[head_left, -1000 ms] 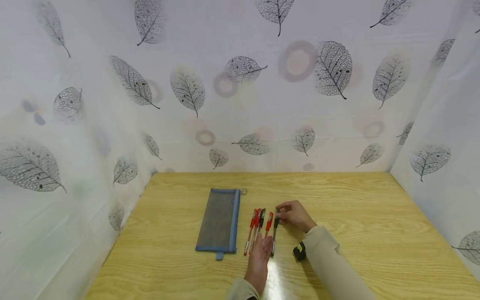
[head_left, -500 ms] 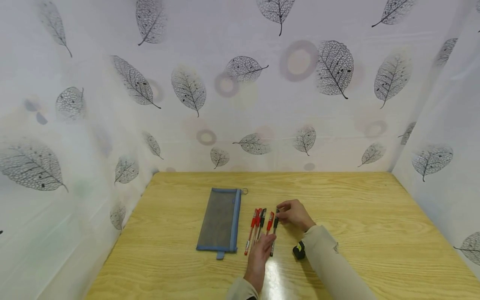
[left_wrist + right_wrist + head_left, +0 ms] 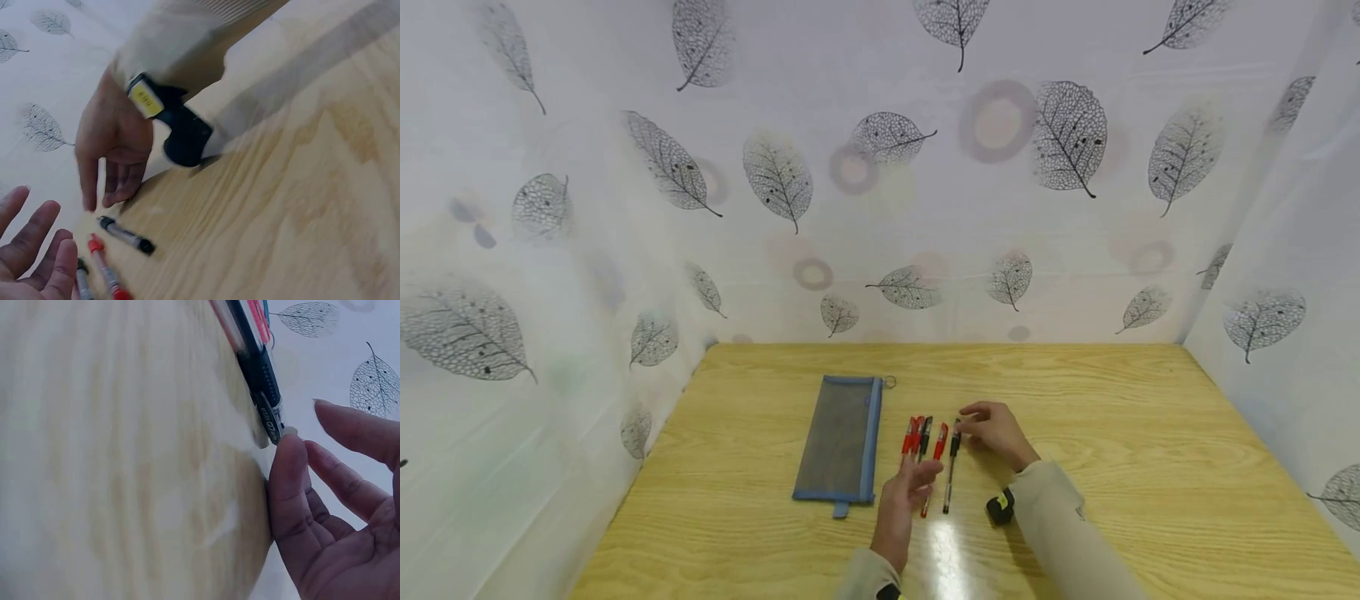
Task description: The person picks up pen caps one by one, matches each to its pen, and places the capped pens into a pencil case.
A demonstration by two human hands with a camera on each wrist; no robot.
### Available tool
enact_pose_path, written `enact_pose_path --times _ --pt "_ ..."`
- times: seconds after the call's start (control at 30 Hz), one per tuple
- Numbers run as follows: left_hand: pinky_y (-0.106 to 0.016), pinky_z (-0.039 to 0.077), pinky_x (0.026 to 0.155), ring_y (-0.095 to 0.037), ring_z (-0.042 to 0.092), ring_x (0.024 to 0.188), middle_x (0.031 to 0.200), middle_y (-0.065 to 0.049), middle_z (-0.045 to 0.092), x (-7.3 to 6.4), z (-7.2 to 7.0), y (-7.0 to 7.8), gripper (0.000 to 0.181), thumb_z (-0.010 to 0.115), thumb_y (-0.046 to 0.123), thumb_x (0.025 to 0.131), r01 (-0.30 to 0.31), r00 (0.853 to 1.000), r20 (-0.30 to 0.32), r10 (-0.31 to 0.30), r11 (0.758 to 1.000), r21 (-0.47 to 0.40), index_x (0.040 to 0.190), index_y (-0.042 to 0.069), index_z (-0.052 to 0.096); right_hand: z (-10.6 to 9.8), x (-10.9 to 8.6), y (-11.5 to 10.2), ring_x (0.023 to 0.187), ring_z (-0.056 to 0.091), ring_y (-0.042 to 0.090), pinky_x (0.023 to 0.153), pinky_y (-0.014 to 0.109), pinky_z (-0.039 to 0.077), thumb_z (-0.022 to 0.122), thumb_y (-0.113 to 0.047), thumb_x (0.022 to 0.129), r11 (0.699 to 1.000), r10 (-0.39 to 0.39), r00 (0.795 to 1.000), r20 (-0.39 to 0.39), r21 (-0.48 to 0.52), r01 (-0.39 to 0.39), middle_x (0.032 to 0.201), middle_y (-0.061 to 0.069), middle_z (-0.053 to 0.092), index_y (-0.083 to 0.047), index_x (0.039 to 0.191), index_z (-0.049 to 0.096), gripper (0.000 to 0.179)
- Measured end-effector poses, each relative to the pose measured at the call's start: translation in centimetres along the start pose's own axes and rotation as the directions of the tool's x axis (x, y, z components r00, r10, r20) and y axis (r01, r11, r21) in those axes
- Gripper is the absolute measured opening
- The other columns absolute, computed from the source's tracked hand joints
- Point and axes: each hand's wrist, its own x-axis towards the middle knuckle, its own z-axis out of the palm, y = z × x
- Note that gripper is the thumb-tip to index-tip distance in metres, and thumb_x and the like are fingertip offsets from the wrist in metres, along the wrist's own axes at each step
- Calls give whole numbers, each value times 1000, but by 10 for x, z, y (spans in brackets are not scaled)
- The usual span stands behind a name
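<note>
Several capped pens lie side by side on the wood-grain table in the head view. At the right end of the row is a black pen (image 3: 952, 471), with a red pen (image 3: 940, 442) to its left. Further left are another black pen (image 3: 924, 436) and two red pens (image 3: 907, 437). My right hand (image 3: 997, 433) is at the cap end of the rightmost black pen, fingers loosely bent; in the right wrist view a fingertip (image 3: 290, 456) is right by the cap, contact unclear. My left hand (image 3: 898, 507), fingers loosely extended, hovers over the lower pen ends, hiding some.
Left of the pens lies a flat grey mesh zip pouch (image 3: 837, 437) with blue edging and a ring. A black wrist camera (image 3: 1000, 506) with a yellow label sits at my right sleeve. Leaf-patterned curtains (image 3: 895, 208) enclose the table (image 3: 737, 533).
My left hand has moved left and its fingers have parted, uncovering the lower ends of the two rightmost pens. My right hand has shifted slightly right and its fingers have loosened from the black pen's cap.
</note>
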Motion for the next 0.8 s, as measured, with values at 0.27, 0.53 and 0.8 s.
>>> enact_pose_path --times 0.27,0.53,0.8 --pt "-52 43 97 -34 54 116 123 -14 61 8 -22 12 38 51 31 100 -87 983 -131 129 954 286 120 0 63 -3 -11 7 74 61 21 65 33 54 63 -15 93 998 -32 999 -19 59 33 96 16 64 8 121 59 36" --pt "-52 43 97 -36 55 113 118 -16 62 34 -59 24 29 68 11 89 -258 877 -79 474 603 755 115 0 64 -1 -21 13 76 60 20 67 30 53 64 -18 93 995 -7 998 -67 101 14 93 12 63 2 117 64 31" --pt "-59 28 107 -49 27 136 142 -33 37 54 -91 26 59 69 31 89 -162 948 59 312 317 934 131 -6 52 1 -29 16 77 61 21 68 31 53 65 -17 93 990 -16 997 -81 138 27 95 14 63 4 116 64 31"
